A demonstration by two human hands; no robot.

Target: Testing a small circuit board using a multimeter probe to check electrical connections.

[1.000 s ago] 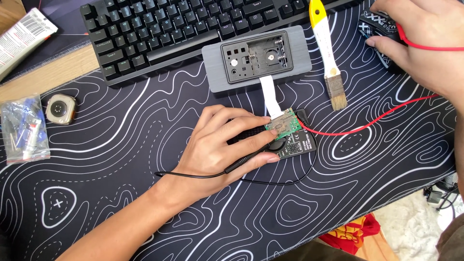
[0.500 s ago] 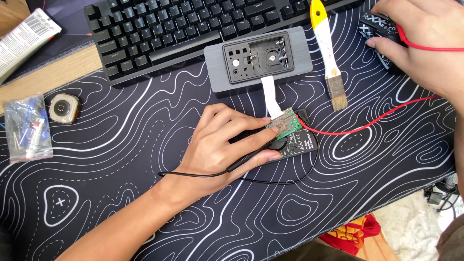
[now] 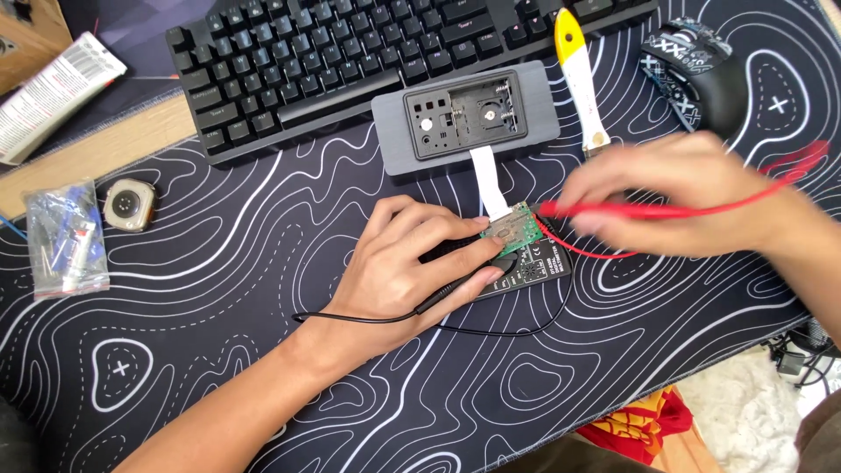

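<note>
Left hand (image 3: pixel 407 267) sits flat-ish on the black desk mat (image 3: pixel 219 350) with the white contour lines, fingers curled around a black probe (image 3: pixel 455 293) and pressing its tip onto the small green circuit board (image 3: pixel 512 229). The board sits on top of a little black multimeter (image 3: pixel 534 267), and a white ribbon cable (image 3: pixel 487 180) joins it to the grey opened case (image 3: pixel 464 118) just above. A thin black lead (image 3: pixel 368 317) trails from the probe under the wrist.

Right hand (image 3: pixel 692 197) is motion-blurred, but it looks like it's pinching a red probe (image 3: pixel 613 210) with the tip right at the board's right edge; whether it actually touches, I can't tell. A red lead (image 3: pixel 788 171) loops off to the right.

Around that: black keyboard (image 3: pixel 350 61) at the top, a yellow-handled brush (image 3: pixel 583 79) beside the case, a patterned black mouse (image 3: pixel 701 70) at top right, a watch body (image 3: pixel 130 206) and a plastic bag of small parts (image 3: pixel 66 241) at the left.
</note>
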